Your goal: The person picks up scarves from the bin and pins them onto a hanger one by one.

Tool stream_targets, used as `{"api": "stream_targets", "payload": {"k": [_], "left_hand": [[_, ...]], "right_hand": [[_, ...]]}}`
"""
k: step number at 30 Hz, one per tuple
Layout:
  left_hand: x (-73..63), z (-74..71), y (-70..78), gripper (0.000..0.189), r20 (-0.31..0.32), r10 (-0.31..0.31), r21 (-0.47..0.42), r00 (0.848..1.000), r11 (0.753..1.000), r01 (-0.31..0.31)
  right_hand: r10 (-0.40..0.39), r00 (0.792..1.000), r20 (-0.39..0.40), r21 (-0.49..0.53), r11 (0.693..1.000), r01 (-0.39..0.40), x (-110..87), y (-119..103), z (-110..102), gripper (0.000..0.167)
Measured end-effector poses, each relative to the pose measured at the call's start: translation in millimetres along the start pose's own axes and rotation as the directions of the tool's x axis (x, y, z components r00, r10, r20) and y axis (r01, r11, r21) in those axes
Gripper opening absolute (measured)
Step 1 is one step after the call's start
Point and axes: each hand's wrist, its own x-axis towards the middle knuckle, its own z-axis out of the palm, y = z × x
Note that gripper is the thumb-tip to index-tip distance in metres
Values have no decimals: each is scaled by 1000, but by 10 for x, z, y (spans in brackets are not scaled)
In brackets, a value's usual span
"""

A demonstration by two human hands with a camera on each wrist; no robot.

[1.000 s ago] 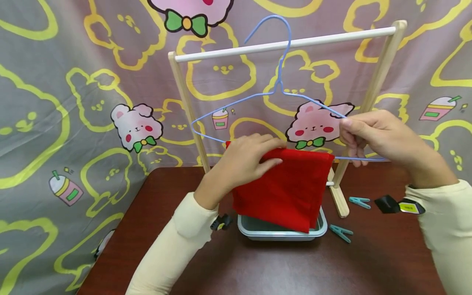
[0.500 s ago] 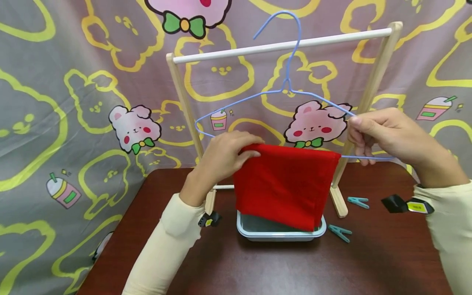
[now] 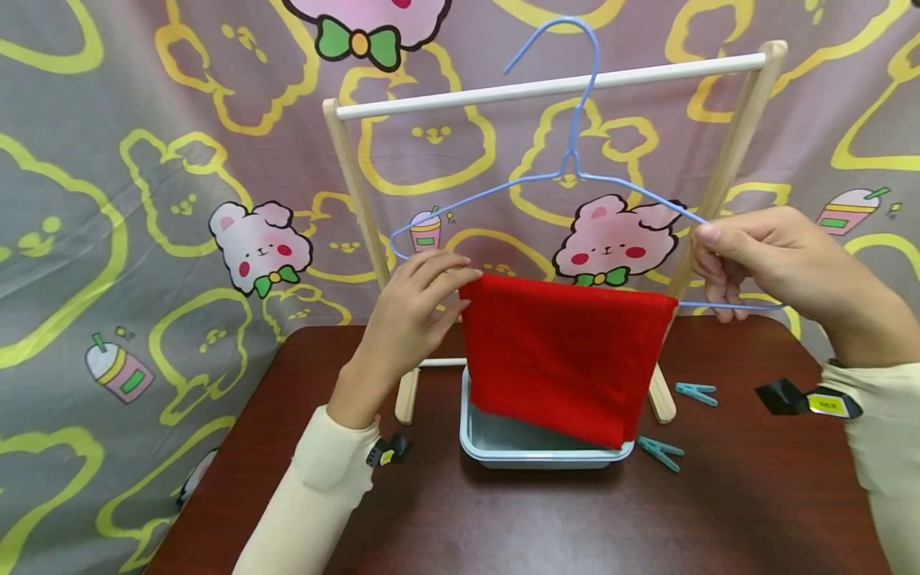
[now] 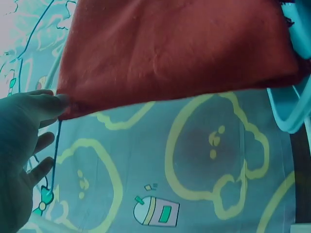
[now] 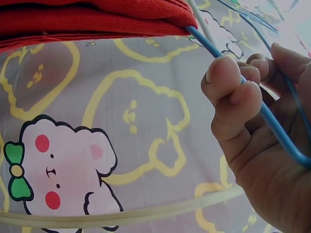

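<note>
A folded red cloth (image 3: 568, 359) hangs draped over the bottom bar of a blue wire hanger (image 3: 573, 136). At the cloth's upper left corner, my left hand (image 3: 413, 315) pinches the fold between thumb and fingers. The left wrist view shows that thumb and finger right at the corner of the cloth (image 4: 170, 48), the hanger's bar running on past it. My right hand (image 3: 783, 267) holds the hanger's right end, fingers curled round the lower bar in the right wrist view. The hanger's hook overlaps the rack's top rail in the head view.
Behind the hanger stands a wooden rack with a white top rail (image 3: 460, 98). A pale blue-grey basin (image 3: 546, 457) sits beneath the cloth on the dark brown table (image 3: 532, 527). Two teal clothespins (image 3: 695, 392) lie to its right. A patterned curtain (image 3: 187, 303) hangs behind.
My left hand has slid left along the cloth's top fold to its corner. Hanger, cloth and right hand have shifted a little to the right.
</note>
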Motion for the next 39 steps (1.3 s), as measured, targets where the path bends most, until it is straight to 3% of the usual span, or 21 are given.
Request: {"api": "stream_targets", "payload": {"k": [3, 6, 12, 14, 17, 19, 21, 23, 25, 27, 29, 30, 32, 34, 36, 39], "left_hand": [[-50, -66, -42, 35, -64, 1, -40, 998, 999, -3], [-22, -191, -98, 32, -126, 12, -81, 992, 997, -22], [219, -462, -254, 25, -257, -37, -183, 966, 983, -12], [296, -514, -320, 25, -242, -84, -226, 967, 974, 28], [376, -545, -402, 27, -88, -200, -302, 976, 939, 165], [400, -540, -448, 28, 64, -286, -345, 956, 893, 290], [424, -530, -482, 26, 201, -348, -392, 916, 828, 400], [447, -521, -528, 21, 296, -362, -453, 884, 762, 464], [469, -534, -577, 20, 368, -350, -485, 861, 718, 500], [489, -564, -631, 21, 428, -320, -492, 845, 702, 515], [512, -613, -668, 23, 478, -305, -465, 824, 708, 532], [521, -643, -678, 24, 501, -298, -451, 812, 711, 539], [535, -697, -691, 24, 536, -294, -452, 791, 691, 564], [533, -742, -694, 24, 564, -290, -478, 773, 649, 592], [505, -769, -697, 25, 593, -270, -534, 759, 573, 622], [439, -774, -704, 25, 620, -217, -646, 754, 405, 647]], "right_hand": [[1, 1000, -9, 6, 1000, -1, -4, 5, -6, 40], [-26, 1000, -9, 82, 996, 26, -7, 31, -21, 41], [-51, 999, 8, 129, 990, 49, -1, 62, -50, 41], [-56, 998, 13, 126, 991, 54, 3, 65, -53, 41], [-66, 998, 22, 144, 988, 62, 8, 74, -52, 41], [-69, 997, 27, 150, 987, 64, 14, 84, -49, 41], [-70, 997, 32, 147, 987, 65, 32, 97, -47, 41], [-48, 998, 28, 103, 994, 45, 59, 87, -42, 42], [-41, 999, 26, 75, 996, 39, 92, 78, -26, 43], [-14, 1000, 13, 17, 1000, 14, 120, 67, -7, 45], [3, 1000, -3, -27, 1000, -3, 141, 61, 17, 46], [-17, 1000, -5, 2, 1000, 17, 152, 90, 20, 46], [-36, 999, -14, 26, 999, 36, 175, 130, 24, 46], [-77, 997, -12, 97, 992, 78, 207, 174, 25, 44], [-109, 994, -3, 168, 980, 108, 241, 203, 28, 41], [-111, 994, 12, 181, 978, 107, 283, 209, 36, 41]]}}
